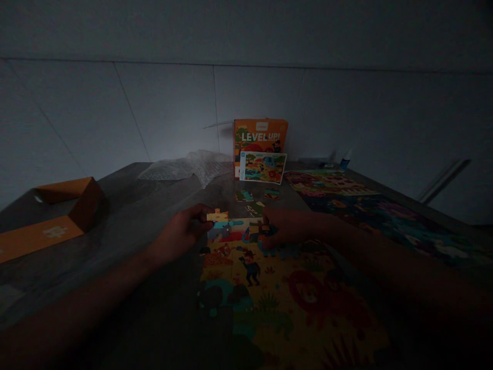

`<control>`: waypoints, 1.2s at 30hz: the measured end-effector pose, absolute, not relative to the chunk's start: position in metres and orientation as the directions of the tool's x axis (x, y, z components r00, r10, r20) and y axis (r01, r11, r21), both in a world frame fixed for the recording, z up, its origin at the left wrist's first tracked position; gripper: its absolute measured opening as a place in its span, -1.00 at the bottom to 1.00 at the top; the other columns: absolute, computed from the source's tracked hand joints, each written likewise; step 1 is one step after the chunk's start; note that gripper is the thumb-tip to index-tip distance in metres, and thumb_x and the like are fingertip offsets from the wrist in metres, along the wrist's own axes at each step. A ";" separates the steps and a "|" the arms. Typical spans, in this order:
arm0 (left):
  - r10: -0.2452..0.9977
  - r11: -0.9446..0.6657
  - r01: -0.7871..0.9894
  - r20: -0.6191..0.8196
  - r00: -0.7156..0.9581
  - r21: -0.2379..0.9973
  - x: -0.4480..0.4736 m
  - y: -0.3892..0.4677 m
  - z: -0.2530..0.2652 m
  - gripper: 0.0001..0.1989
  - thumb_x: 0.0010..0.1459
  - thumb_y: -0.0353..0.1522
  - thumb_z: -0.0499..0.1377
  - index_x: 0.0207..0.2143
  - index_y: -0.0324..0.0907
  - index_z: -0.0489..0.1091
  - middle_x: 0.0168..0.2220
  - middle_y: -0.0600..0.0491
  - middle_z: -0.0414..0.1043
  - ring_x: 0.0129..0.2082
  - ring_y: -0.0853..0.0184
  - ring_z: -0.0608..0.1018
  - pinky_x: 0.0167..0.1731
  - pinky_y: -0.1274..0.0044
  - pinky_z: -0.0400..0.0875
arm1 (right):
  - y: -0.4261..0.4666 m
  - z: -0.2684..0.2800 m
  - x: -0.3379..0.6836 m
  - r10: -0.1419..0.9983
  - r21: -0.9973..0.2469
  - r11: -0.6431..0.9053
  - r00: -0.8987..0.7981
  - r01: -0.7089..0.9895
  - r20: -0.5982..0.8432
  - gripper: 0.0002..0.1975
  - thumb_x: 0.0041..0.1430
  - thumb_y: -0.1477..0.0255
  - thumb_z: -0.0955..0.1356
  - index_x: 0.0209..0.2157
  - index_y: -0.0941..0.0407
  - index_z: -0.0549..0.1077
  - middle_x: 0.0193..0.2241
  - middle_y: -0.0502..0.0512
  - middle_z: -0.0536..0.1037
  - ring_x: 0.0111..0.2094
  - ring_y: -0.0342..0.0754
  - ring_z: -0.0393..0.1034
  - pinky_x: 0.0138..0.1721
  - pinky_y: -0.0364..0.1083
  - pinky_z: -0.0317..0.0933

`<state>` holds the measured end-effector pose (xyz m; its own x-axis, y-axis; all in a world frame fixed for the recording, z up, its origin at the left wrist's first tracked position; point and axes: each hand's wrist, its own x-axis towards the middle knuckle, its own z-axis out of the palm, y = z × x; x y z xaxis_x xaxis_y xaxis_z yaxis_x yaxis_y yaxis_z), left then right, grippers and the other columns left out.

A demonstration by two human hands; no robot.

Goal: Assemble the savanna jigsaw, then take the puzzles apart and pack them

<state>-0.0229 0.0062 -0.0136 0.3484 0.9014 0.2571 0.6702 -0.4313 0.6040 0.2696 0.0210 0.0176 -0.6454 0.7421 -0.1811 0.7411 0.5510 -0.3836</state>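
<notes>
A partly joined jigsaw puzzle [269,288] with lions, a crocodile and a dark-clothed figure lies on the dim table in front of me. At its upper left corner, my left hand [185,226] pinches a yellow and blue puzzle piece [218,218] by its left side. My right hand [287,226] reaches over the puzzle's top edge, finger and thumb closed around a small dark-and-orange puzzle piece [264,229]; shadow hides part of the grip. Just beyond the hands lie loose pieces [244,195], one more [271,193] and a greenish one [254,208].
An orange "LEVEL UP!" box [262,128] stands by the wall, a picture card [263,168] leaning on it. Clear plastic wrap [192,167] lies to its left. An orange box part [73,210] sits far left. Other puzzles [370,221] and a small bottle [345,161] are right.
</notes>
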 end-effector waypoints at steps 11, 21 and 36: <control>0.752 -0.648 0.643 0.209 0.625 0.409 -0.021 0.001 -0.012 -0.70 0.23 -0.21 0.14 -0.08 -0.16 0.48 -0.11 -0.07 0.45 -0.09 0.20 0.50 -0.08 0.37 0.45 | 0.021 0.021 0.275 0.775 -0.367 0.464 -0.570 0.806 -0.272 -0.54 -0.05 0.17 0.46 -0.13 0.09 0.42 -0.19 0.13 0.55 -0.26 0.03 0.45 -0.40 -0.12 0.22; 0.739 -0.659 0.639 0.182 0.649 0.397 -0.019 -0.003 -0.008 -0.61 0.17 -0.19 0.22 0.00 -0.16 0.43 -0.04 -0.09 0.40 -0.01 0.15 0.46 0.02 0.28 0.40 | 0.067 0.005 0.301 0.909 -0.150 0.412 -0.393 0.899 0.141 -0.69 0.27 0.28 0.26 -0.09 0.11 0.52 -0.13 0.18 0.58 -0.12 0.08 0.46 -0.10 -0.03 0.26; 0.756 -0.643 0.651 0.198 0.624 0.405 -0.018 -0.001 -0.009 -0.75 0.22 -0.28 0.15 -0.09 -0.18 0.45 -0.10 -0.08 0.43 -0.04 0.16 0.45 0.00 0.26 0.37 | 0.096 -0.038 0.320 0.902 -0.121 0.402 -0.371 0.907 0.219 -0.71 0.24 0.39 0.27 -0.05 0.16 0.44 -0.03 0.24 0.51 0.01 0.12 0.33 0.04 0.06 0.13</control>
<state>-0.0182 -0.0012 -0.0088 0.6237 0.7562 0.1980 0.6507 -0.6426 0.4046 0.3198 0.0957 -0.0383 -0.3710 0.9023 0.2194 0.9074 0.4025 -0.1207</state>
